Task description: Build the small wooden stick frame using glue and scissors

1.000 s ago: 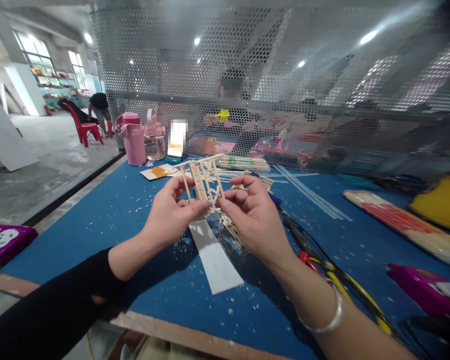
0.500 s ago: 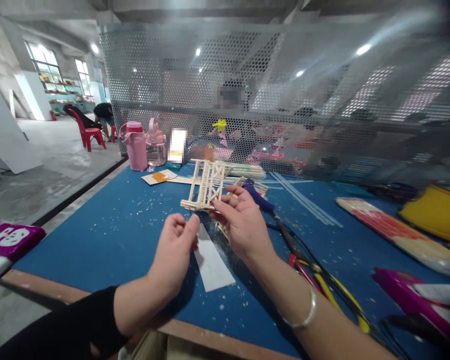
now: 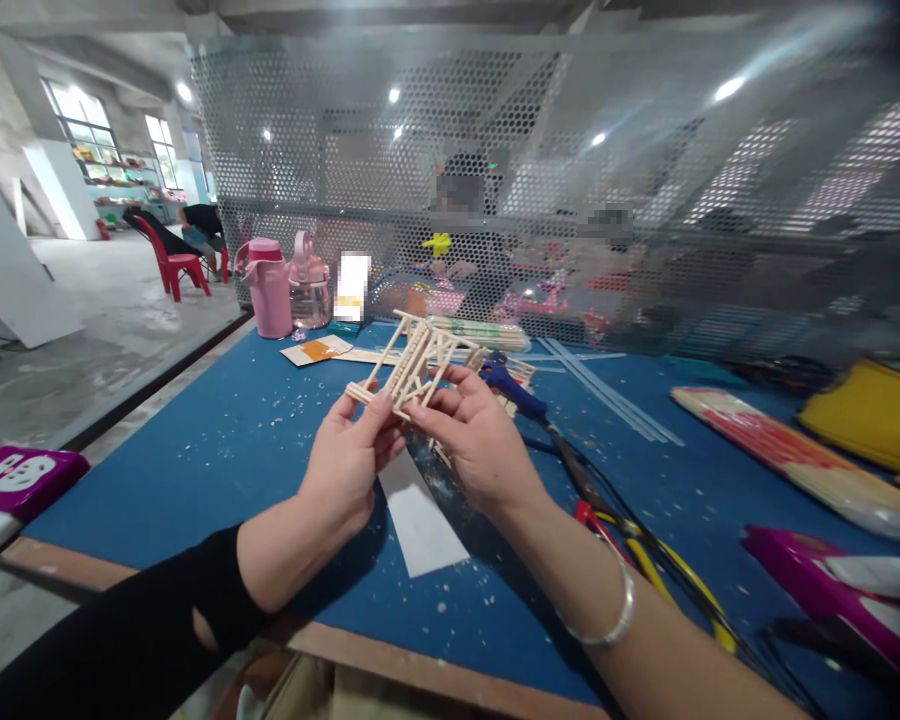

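A small frame of pale wooden sticks (image 3: 409, 365) is held above the blue table, tilted. My left hand (image 3: 349, 455) pinches its lower left edge between thumb and fingers. At its lower right side, my right hand (image 3: 480, 435) grips it, fingertips partly hidden behind the sticks. A white paper strip (image 3: 424, 525) lies on the table below the hands. Just right of the frame lies a blue-handled glue gun (image 3: 514, 388), with more stick pieces (image 3: 521, 372) beside it.
Pliers with yellow handles (image 3: 690, 580) and a red-handled tool (image 3: 596, 525) lie right. Further right is a packet of sticks (image 3: 787, 455). A pink flask (image 3: 272, 290) and a bottle (image 3: 311, 290) stand back left. Behind the perforated screen (image 3: 307, 150), people sit.
My left hand has moved up and taken hold of the frame's lower left edge. The stick frame has tilted further to the right, still in my right hand.
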Tool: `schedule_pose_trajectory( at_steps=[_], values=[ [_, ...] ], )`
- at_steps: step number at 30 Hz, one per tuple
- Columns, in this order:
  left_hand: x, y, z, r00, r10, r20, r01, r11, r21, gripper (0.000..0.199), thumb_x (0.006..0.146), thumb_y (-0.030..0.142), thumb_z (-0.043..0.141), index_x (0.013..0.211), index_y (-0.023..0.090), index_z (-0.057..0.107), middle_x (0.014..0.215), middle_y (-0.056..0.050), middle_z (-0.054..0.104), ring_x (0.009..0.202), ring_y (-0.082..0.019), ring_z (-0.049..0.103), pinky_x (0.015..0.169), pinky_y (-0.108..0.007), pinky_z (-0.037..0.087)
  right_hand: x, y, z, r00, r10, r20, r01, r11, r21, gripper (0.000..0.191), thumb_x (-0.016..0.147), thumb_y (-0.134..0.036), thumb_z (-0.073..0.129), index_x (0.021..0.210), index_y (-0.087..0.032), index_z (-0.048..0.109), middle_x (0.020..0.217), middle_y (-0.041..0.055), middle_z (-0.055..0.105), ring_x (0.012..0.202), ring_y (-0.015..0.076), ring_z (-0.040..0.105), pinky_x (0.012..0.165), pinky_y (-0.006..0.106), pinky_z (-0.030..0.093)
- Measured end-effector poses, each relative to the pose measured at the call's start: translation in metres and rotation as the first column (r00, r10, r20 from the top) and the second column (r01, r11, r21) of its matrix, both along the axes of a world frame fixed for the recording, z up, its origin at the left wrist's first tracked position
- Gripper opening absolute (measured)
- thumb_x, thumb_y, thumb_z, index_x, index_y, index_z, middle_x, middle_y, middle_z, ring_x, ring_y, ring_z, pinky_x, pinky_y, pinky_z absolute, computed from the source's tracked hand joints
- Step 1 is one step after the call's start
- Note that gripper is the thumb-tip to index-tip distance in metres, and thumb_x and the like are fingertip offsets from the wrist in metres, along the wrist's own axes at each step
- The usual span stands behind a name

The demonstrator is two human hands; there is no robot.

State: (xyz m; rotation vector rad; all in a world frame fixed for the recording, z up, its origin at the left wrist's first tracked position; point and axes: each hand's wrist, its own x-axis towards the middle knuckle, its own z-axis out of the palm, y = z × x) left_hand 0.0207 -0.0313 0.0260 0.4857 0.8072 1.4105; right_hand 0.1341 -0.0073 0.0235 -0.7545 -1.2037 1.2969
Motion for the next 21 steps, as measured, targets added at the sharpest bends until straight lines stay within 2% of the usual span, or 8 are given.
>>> schedule_pose_trajectory(
  at_steps=[5,8,11,14,18,21],
  values=[
    [0.001,0.010,0.003,0.998,-0.040,-0.049,0.045,0.995,0.088,0.012,0.082,0.018,0.067,0.091,0.017,0.058,0.075,0.000,0.072,0.058,-0.007,0.065,0.058,-0.016,0.048,0.005,0.004,0.004,0.995,-0.017,-0.101,0.007,0.996,-0.091,0.049,0.057,-0.018,0.081,0.096,-0.023,0.053,0.081,-0.0032,0.073,0.075,0.0114,0.068,0.075,0.024,0.052],
    [0.000,0.018,-0.003,0.993,-0.028,-0.113,0.049,0.980,0.192,0.018,0.077,0.020,0.071,0.090,0.017,0.059,0.068,0.001,0.070,0.055,-0.007,0.063,0.058,-0.017,0.046,0.007,0.006,0.003,0.991,-0.033,-0.129,0.011,0.986,-0.166,0.050,0.054,-0.014,0.082,0.097,-0.023,0.056,0.081,-0.0042,0.073,0.071,0.0090,0.066,0.068,0.020,0.051],
    [0.000,0.023,-0.012,0.989,-0.016,-0.148,0.054,0.966,0.254,0.027,0.072,0.021,0.075,0.092,0.017,0.058,0.066,0.001,0.069,0.057,-0.009,0.063,0.059,-0.019,0.045,0.007,0.008,-0.001,0.994,-0.021,-0.112,-0.001,0.980,-0.200,0.048,0.055,-0.014,0.081,0.095,-0.023,0.058,0.081,-0.0042,0.073,0.068,0.0096,0.066,0.066,0.021,0.052],
    [0.000,0.021,-0.017,0.991,-0.019,-0.134,0.053,0.964,0.259,0.040,0.070,0.018,0.077,0.102,0.017,0.054,0.076,-0.002,0.072,0.064,-0.011,0.066,0.063,-0.021,0.047,0.005,0.010,-0.007,0.996,-0.020,-0.087,0.007,0.988,-0.152,0.047,0.054,-0.017,0.083,0.094,-0.024,0.058,0.081,-0.0036,0.073,0.071,0.0126,0.067,0.071,0.026,0.054],
    [0.002,0.016,-0.013,0.999,-0.018,-0.046,0.028,0.972,0.233,0.064,0.070,0.005,0.073,0.124,0.018,0.042,0.089,-0.005,0.073,0.076,-0.013,0.067,0.074,-0.025,0.050,0.000,0.012,-0.012,0.999,-0.012,-0.040,0.012,1.000,0.002,0.043,0.052,-0.020,0.085,0.088,-0.022,0.062,0.092,0.0009,0.074,0.090,0.0190,0.068,0.086,0.033,0.052],
    [0.003,0.014,-0.010,0.998,0.013,-0.062,-0.001,0.983,0.182,0.067,0.071,0.002,0.070,0.128,0.017,0.038,0.087,-0.005,0.071,0.077,-0.014,0.066,0.074,-0.028,0.051,-0.004,0.010,-0.012,1.000,-0.020,0.015,0.018,0.997,0.079,0.034,0.055,-0.024,0.084,0.084,-0.020,0.066,0.098,0.0038,0.074,0.096,0.0219,0.067,0.091,0.037,0.050]
  ],
)
